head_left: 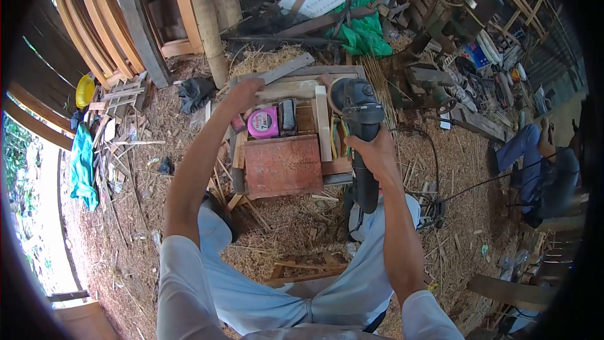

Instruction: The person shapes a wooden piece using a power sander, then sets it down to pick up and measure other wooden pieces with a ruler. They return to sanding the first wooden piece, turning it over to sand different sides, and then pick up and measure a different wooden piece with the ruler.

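While the right hand (372, 151) is clamped around the dark body of an angle grinder (362, 110), holding its head over the right edge of the low wooden tabletop (340, 165), the left hand (242, 91) reaches to the far left corner. There it lies on the end of a pale wood piece (292, 90); its fingers bend down, but whether they grip it cannot be told. Between the hands lie a pink tape measure (262, 123), a dark block (287, 116) just beside it, and a reddish board (283, 165) nearer the person. Straw and shavings cover the floor (283, 220), and another person (541, 173) sits well apart on the right.
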The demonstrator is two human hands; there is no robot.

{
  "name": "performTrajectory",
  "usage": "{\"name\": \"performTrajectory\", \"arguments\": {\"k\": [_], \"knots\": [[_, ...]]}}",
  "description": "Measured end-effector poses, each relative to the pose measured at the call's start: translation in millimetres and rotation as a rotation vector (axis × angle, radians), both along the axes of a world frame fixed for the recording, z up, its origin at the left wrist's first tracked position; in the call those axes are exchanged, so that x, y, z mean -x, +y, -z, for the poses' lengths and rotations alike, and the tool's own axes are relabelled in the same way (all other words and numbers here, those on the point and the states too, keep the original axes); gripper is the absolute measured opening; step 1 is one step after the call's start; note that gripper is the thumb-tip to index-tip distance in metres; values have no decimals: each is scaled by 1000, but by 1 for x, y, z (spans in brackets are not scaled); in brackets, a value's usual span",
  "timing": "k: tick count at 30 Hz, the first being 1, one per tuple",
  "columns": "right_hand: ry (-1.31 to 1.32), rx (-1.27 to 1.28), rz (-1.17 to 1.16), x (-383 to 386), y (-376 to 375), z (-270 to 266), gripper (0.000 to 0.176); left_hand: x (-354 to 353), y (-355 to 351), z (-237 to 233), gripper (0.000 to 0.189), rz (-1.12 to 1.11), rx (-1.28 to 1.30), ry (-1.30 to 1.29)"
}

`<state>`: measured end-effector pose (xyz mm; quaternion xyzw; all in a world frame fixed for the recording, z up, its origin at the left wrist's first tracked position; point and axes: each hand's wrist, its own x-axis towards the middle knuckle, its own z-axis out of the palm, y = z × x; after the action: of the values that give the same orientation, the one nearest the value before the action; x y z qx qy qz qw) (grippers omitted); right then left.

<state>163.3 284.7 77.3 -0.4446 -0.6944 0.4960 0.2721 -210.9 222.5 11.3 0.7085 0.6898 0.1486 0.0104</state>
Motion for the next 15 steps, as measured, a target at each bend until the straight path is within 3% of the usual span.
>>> {"name": "performTrajectory", "arguments": {"k": [2,5,8,11,15], "knots": [[42,29,-10,-1,3,8,51,2,5,-9,36,-198,37,-243],[70,-23,-16,-2,3,10,53,-17,-14,-54,31,-269,107,-451],[30,26,-8,0,-9,-18,53,-24,-44,-64,28,-370,51,-650],[8,-35,-33,0,-12,-10,53,-51,-107,-75,23,-451,-136,-787],[-13,-59,-122,-3,-36,-28,51,-118,-190,-64,25,-708,-97,-1169]]}}
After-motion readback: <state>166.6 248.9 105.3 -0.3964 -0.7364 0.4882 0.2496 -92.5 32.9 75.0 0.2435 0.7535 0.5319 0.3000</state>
